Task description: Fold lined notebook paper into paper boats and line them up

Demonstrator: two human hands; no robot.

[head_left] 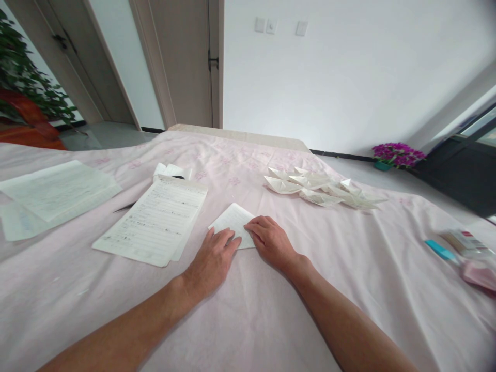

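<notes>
A folded sheet of white paper (234, 214), with a pointed top edge, lies on the pink cloth right in front of me. My left hand (215, 256) grips its lower left side, fingers bent and thumb towards the middle. From the other side, my right hand (269, 240) has its fingers curled together on the paper's right edge. Both hands cover parts of the sheet, so its lower corners are partly hidden. Beyond the right hand sits a group of several folded paper boats (310, 183). Left of my left hand are written, lined sheets (155, 222) in a small stack.
Scissors (126, 207) poke out from under the lined sheets, beside a crumpled white piece (172, 170). More loose paper (62, 188) lies far left. At the right edge are a blue object (440, 250), a pink item (478, 274) and a clear packet (467, 243).
</notes>
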